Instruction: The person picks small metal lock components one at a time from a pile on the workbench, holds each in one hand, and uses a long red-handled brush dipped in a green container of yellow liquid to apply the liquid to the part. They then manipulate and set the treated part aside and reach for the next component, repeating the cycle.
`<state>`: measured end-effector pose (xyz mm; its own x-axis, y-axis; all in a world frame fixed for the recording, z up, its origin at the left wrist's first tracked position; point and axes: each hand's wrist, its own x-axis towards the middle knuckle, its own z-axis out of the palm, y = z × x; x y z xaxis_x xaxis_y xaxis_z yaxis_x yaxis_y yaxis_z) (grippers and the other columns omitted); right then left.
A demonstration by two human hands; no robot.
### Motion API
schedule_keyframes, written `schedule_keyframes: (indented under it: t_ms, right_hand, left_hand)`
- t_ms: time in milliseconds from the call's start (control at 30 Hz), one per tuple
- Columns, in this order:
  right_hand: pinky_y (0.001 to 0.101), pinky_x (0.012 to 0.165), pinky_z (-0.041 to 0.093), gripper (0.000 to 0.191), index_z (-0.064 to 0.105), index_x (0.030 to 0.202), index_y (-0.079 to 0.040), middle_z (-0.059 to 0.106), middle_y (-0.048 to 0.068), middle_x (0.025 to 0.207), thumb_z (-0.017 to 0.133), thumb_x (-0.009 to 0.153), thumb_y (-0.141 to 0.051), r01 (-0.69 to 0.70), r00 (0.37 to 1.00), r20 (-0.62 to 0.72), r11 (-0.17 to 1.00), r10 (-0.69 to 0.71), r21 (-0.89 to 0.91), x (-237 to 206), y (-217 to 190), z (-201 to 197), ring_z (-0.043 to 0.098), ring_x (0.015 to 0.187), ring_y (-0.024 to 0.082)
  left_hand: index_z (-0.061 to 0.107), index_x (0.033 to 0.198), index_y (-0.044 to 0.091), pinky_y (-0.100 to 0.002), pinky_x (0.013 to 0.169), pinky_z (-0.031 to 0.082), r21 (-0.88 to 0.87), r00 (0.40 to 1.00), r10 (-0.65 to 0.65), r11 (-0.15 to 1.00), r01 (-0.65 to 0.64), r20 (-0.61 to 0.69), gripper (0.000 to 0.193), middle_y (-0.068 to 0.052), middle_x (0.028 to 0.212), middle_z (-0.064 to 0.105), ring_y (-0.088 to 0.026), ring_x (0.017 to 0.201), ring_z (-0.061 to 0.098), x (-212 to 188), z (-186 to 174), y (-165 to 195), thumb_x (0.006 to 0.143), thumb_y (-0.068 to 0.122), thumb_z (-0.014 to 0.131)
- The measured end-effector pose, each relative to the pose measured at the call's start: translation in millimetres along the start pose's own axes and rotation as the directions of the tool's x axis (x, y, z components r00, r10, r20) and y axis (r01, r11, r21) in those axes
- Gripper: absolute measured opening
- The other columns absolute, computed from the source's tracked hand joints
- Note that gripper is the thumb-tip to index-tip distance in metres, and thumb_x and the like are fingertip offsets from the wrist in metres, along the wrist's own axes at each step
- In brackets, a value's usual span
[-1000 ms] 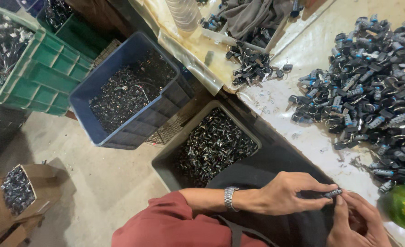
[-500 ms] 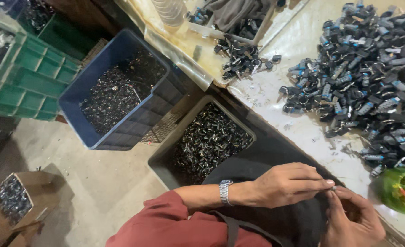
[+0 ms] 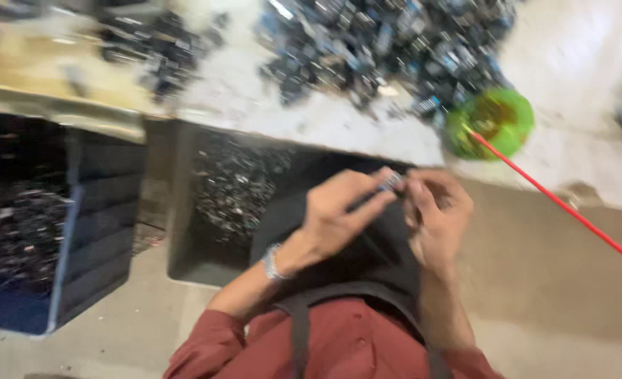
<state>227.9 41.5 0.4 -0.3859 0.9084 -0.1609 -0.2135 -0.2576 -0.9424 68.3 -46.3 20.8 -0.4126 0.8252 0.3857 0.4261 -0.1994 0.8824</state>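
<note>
Metal, small and dark with a pale glint at one end, is pinched between both hands: a short part (image 3: 389,182), too blurred to make out in detail. The left hand (image 3: 339,214) curls its fingers around the part's near end, thumb and fingertips closed on it, a silvery linked watch (image 3: 272,262) on the wrist. The right hand (image 3: 434,217) meets it from the other side, fingers bent and closed on the same part, so the two hands touch at the fingertips. Both hover above the person's lap, over a dark apron (image 3: 339,267) with straps lying on a rust-red shirt (image 3: 353,344).

Just behind the hands runs the edge of a pale, rough surface (image 3: 578,140). On it sits a round green plastic cup (image 3: 491,121), with a thin red stick (image 3: 550,196) slanting out of it toward the right. Beyond the cup a wide heap of small dark and bluish metal parts (image 3: 388,49) spreads over the surface, and a smaller heap (image 3: 153,45) lies further left.

Below the surface edge, left of the hands, stands a dark grey bin (image 3: 184,210) holding a mass of small shiny metal pieces. Further left is a blue plastic crate (image 3: 93,238), likewise filled with dark small pieces. Both rest on a bare concrete floor (image 3: 114,337).
</note>
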Motion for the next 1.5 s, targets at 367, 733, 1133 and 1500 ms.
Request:
schedule_keyframes:
  t_ms: [367,733,1133,1500]
  right_hand:
    - [0.0236,0.067,0.05,0.022,0.072,0.12,-0.007,0.071,0.009,0.121,0.071,0.101,0.002,0.441,0.891,0.306,0.475,-0.337,-0.761,11.0,-34.1,44.9,0.064,0.08,0.012]
    - [0.0259,0.066,0.05,0.008,0.075,0.12,-0.006,0.067,0.009,0.098,0.07,0.115,-0.01,0.342,0.921,0.078,0.694,-0.382,-0.633,3.3,-9.0,12.2,0.063,0.075,0.015]
    - [0.0223,0.044,0.03,0.041,0.061,0.114,0.002,0.072,0.016,0.091,0.053,0.118,-0.038,0.364,0.81,-0.305,0.837,-0.501,-0.408,18.4,-52.3,-38.8,0.046,0.051,0.009]
    - [0.023,0.038,0.029,0.035,0.064,0.113,0.0,0.069,0.015,0.095,0.059,0.112,-0.034,0.267,0.91,-0.362,0.953,-0.201,0.142,-11.7,-40.5,-58.4,0.042,0.045,0.012]
  left_hand:
    - [0.07,0.125,0.003,-0.028,0.079,0.059,0.017,0.989,-0.101,0.995,0.103,-0.109,0.037,-0.01,0.1,0.074,-0.019,0.086,0.072,3.1,-8.5,-3.4,0.091,0.004,0.083]
    - [0.068,0.127,0.0,-0.031,0.087,0.059,0.007,0.987,-0.08,0.997,0.082,-0.142,0.038,-0.011,0.105,0.075,-0.022,0.094,0.073,6.2,-20.4,-6.1,0.091,0.0,0.081]
    - [0.067,0.128,-0.001,-0.033,0.092,0.059,-0.032,0.999,-0.046,0.998,0.045,-0.027,0.033,-0.014,0.114,0.073,-0.026,0.104,0.073,10.0,10.1,5.1,0.096,-0.006,0.074]
    - [0.074,0.115,0.004,-0.033,0.082,0.057,0.102,0.992,0.052,0.994,-0.04,-0.116,0.033,-0.007,0.099,0.072,-0.023,0.092,0.068,15.5,3.6,-0.5,0.086,0.005,0.088]
